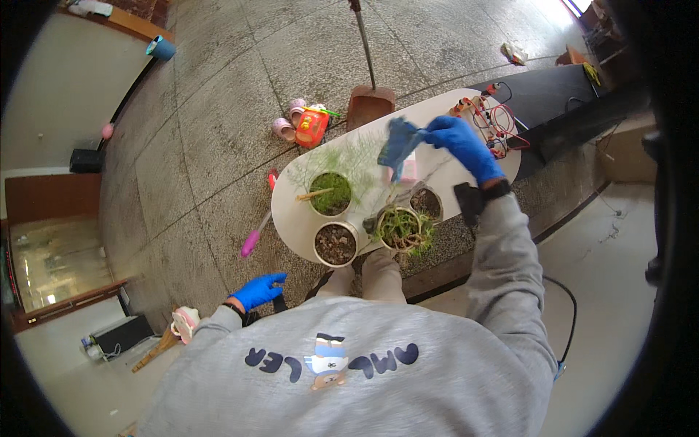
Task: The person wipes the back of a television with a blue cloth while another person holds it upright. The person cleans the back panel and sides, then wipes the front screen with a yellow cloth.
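Note:
My right hand point(461, 145), in a blue glove, pinches a dark blue cloth point(400, 143) above a white oval table point(295, 191). Partly behind the cloth lies a pink-and-white box point(405, 169). My left hand point(258, 291), also gloved in blue, hangs by my lap, fingers apart and holding nothing. On the table's near side stand a pot of dark soil point(335, 244) and a pot with a leafy green plant point(401, 228). Behind them are a feathery green plant point(332, 198) in a pot and a smaller soil container point(426, 203).
Several cables and plugs point(491, 117) lie at the table's right end. Beyond the table are a long-handled dustpan point(371, 104), an orange container point(312, 128) and pink clogs point(284, 129). A purple-handled tool point(250, 243) is on the left.

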A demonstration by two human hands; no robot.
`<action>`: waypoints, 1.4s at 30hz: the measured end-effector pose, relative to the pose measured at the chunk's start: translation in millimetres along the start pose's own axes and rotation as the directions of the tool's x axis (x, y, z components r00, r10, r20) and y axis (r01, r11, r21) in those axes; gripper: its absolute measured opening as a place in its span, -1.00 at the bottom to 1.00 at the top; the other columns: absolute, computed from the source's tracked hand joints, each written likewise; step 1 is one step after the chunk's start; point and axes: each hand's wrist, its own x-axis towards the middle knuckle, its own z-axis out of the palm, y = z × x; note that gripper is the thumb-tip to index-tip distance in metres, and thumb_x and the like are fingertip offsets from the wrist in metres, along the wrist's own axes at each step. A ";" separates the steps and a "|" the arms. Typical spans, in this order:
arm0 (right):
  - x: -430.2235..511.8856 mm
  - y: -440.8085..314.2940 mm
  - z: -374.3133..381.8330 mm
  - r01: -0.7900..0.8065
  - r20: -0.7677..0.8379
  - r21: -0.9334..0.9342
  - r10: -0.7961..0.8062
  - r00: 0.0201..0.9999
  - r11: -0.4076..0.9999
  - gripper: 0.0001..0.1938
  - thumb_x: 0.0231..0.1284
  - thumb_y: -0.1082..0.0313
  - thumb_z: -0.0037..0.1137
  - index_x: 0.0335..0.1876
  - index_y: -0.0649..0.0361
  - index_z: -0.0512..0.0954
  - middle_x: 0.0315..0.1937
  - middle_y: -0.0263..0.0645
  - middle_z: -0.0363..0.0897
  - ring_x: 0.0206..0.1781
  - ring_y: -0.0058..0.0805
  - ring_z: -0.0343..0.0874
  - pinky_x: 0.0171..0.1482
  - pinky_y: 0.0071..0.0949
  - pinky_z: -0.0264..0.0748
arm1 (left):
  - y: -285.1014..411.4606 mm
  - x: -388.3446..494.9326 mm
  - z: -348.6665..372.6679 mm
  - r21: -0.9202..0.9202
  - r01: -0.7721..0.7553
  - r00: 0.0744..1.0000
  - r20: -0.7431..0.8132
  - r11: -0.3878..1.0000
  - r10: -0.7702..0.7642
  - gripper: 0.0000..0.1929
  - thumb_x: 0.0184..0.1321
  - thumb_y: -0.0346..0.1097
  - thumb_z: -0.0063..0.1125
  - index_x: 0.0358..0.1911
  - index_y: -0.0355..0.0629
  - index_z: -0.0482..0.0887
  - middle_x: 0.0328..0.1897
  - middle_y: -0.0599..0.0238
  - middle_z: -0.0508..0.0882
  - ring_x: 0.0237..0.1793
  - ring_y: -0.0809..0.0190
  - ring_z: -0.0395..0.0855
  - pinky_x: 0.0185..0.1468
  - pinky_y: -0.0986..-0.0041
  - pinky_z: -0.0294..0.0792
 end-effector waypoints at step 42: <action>-220.8 -150.4 -5.8 0.591 -0.557 0.684 -0.217 0.802 0.427 -0.64 0.34 0.26 -0.26 0.04 0.38 0.41 -0.04 0.00 0.49 -0.02 -0.18 0.54 0.05 -0.14 0.51 | 431.2 5.3 -10.0 0.477 -0.879 -0.111 -0.225 0.010 0.968 -0.27 -0.03 -0.22 0.33 0.27 -0.03 0.25 0.06 0.11 0.53 0.01 0.04 0.55 0.01 0.35 0.43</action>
